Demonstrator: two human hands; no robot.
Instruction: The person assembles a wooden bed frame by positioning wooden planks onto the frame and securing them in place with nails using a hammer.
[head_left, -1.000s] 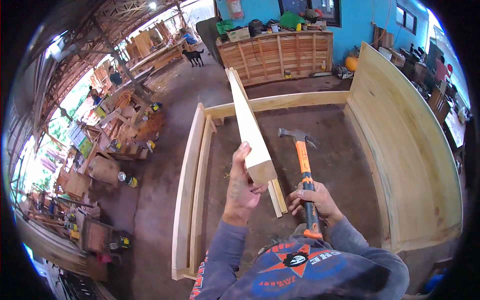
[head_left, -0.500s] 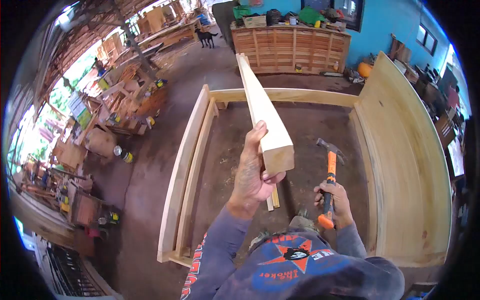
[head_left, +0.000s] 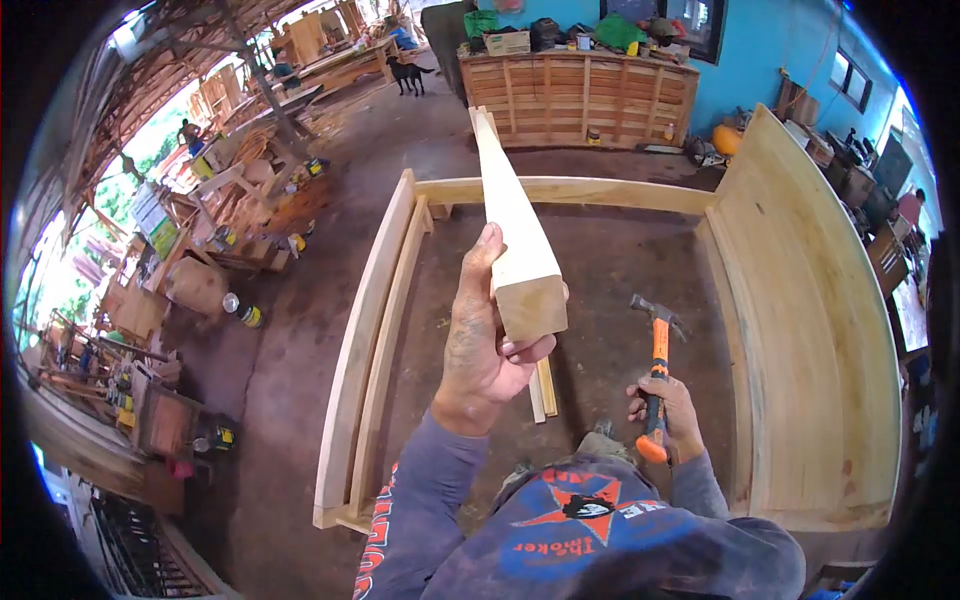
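Note:
My left hand (head_left: pixel 488 345) is wrapped round the near end of a long pale wooden beam (head_left: pixel 517 232), thumb along its left side. The beam's square end faces me, and its far end reaches out over the frame's far rail. In my right hand (head_left: pixel 676 412) is a claw hammer (head_left: pixel 658 372) with an orange and black handle, its head pointing away from me. Around me lies a wooden bed frame: a far rail (head_left: pixel 580 192), a left side (head_left: pixel 362 360) of two boards, and a tall panel (head_left: pixel 815 340) on the right.
Thin wooden strips (head_left: pixel 543 392) lie on the floor inside the frame. Beyond it stands a slatted wooden counter (head_left: pixel 575 100) loaded with bags and boxes. A black dog (head_left: pixel 407 74) stands farther back. Timber and tools clutter the left, and a person (head_left: pixel 190 135) is in the distance.
The near end of the beam and my left hand have shifted slightly left and up. My right hand keeps the hammer nearly in place, its head a little lower.

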